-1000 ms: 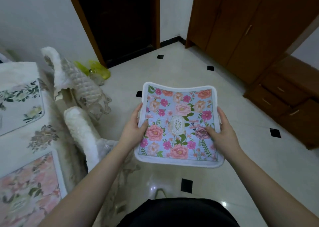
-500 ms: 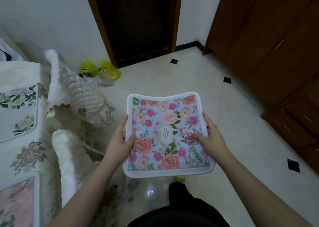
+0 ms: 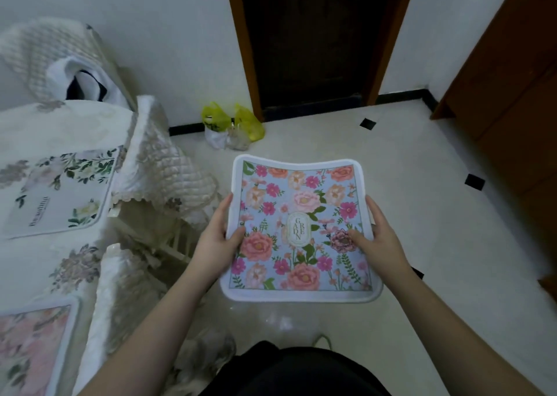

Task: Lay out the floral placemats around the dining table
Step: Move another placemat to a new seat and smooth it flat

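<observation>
Head view: tiled floor (image 3: 407,214) lies below the blue floral placemat (image 3: 301,230), well clear of the bench (image 3: 60,130) at your left. Your left hand (image 3: 215,245) and right hand (image 3: 381,242) pinch its side edges. It sags between them; a loose pinch risks dropping it, or a swing snagging the covered chair (image 3: 156,166).

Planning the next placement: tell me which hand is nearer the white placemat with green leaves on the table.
Left. The left hand grips the blue floral placemat on the edge facing the white placemat; the right hand grips the opposite edge, farther from it.
</observation>
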Motion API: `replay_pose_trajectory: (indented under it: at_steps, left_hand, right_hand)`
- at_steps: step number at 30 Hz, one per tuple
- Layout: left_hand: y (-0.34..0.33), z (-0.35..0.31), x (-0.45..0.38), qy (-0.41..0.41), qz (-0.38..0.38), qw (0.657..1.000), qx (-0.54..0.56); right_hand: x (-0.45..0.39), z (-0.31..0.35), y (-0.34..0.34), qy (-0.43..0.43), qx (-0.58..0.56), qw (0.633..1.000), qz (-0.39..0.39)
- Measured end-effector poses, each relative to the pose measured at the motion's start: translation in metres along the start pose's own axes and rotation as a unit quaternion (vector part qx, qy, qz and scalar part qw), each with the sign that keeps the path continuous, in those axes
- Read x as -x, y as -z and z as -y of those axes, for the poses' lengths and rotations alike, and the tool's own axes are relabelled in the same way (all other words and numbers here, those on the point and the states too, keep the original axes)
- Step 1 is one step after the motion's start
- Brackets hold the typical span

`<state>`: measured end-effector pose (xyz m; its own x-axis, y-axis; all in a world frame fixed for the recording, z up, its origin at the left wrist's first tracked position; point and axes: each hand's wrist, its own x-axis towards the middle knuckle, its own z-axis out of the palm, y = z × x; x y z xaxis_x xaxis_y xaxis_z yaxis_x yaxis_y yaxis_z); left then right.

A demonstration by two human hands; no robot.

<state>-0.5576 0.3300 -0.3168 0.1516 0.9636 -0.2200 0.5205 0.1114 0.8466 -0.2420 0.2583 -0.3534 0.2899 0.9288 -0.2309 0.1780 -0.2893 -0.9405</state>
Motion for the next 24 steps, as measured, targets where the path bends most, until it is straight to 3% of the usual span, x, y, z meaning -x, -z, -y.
replay_pose_trajectory:
  at_steps: [12, 16, 24]
  left_hand:
    - [0.03, 0.003, -0.096, 0.04, -0.039, 0.997, 0.056]
    - [0.051, 0.004, -0.144, 0.055, -0.004, 0.99, 0.131]
    - [0.121, 0.005, -0.234, 0.038, -0.046, 0.994, 0.09]
  right_hand:
    - [-0.123, 0.037, -0.039, 0.012, 0.05, 0.998, 0.046]
    - [-0.175, 0.061, -0.061, 0.02, 0.094, 0.994, 0.056]
    - [-0.264, 0.122, -0.12, 0.048, 0.114, 0.989, 0.078]
